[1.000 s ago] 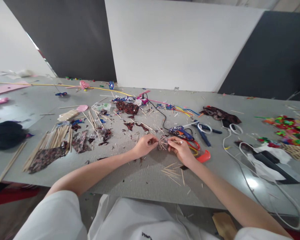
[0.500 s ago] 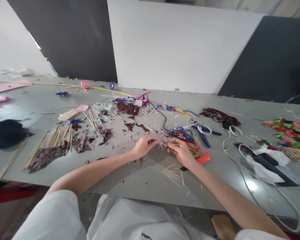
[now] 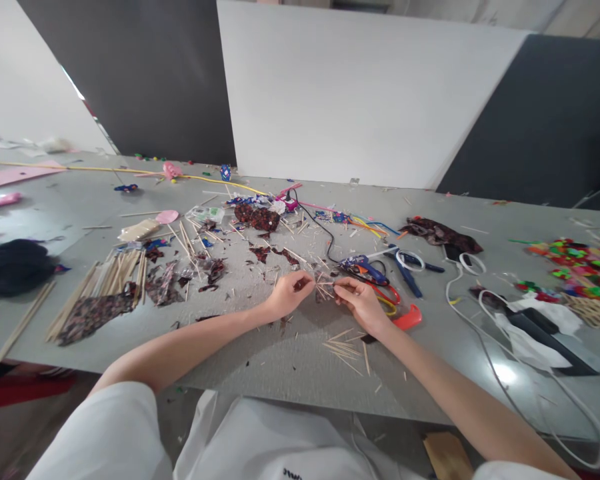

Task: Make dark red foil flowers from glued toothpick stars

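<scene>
A small cluster of thin wooden sticks (image 3: 324,287), crossing at angles with a sheer piece among them, lies between my two hands over the table. My left hand (image 3: 290,293) is closed in a pinch at its left side. From the right, my right hand (image 3: 360,303) has its fingertips pressed together at the cluster's edge; what they grip is too small to make out. Below the hands, several cut sticks (image 3: 343,348) lie loose on the tabletop. Just past my right hand is a blue glue gun (image 3: 363,267).
Blue-handled pliers (image 3: 407,273) and an orange-handled tool (image 3: 407,317) lie right of my hands. A white cable (image 3: 475,327) loops farther right. Sticks on dark patterned fabric (image 3: 97,313) lie left. Fabric scraps (image 3: 257,217) litter the grey table; a white panel (image 3: 360,93) stands behind.
The pale stick that showed across my right fingers is no longer visible there. My right fingers have shifted slightly around the cluster; my left hand stays nearly in place.
</scene>
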Tool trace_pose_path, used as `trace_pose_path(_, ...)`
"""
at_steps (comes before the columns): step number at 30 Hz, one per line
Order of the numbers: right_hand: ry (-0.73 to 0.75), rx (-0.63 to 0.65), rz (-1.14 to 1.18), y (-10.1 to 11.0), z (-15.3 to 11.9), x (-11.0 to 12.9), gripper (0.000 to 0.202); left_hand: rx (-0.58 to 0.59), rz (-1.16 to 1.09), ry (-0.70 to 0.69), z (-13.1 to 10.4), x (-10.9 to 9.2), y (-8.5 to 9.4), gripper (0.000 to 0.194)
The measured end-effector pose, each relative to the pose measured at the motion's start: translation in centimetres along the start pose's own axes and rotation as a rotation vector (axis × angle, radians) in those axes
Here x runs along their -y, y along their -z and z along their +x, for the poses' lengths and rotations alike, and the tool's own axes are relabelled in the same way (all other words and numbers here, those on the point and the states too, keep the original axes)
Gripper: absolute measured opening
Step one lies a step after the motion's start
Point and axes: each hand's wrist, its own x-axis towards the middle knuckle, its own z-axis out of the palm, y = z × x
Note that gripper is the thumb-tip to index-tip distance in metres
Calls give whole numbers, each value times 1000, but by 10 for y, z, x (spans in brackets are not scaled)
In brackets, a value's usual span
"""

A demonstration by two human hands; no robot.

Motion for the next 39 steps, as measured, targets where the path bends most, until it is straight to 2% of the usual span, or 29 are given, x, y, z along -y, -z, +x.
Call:
trace_pose_path(6, 63, -80, -13, 7, 4, -8, 36, -50, -71, 87, 2, 10, 0, 28)
trace_pose_path(15, 134, -113, -106, 10, 3, -7, 34, 60, 39, 15, 2, 3, 2, 20)
trace_pose_path(23, 162, -109, -129, 5, 1, -1, 34, 137, 137, -83, 1, 2, 3, 19)
trace_pose_path(33, 176, -86, -160, 2, -3, 5, 36, 226, 186, -140, 0, -1, 3, 29)
trace_pose_path(36, 164, -62, -82, 3, -2, 1, 33, 263, 141, -124, 0, -3, 5, 33)
trace_pose_path(39, 156, -17, -41, 3, -1, -1, 32, 253, 71, -78, 1, -1, 7, 37)
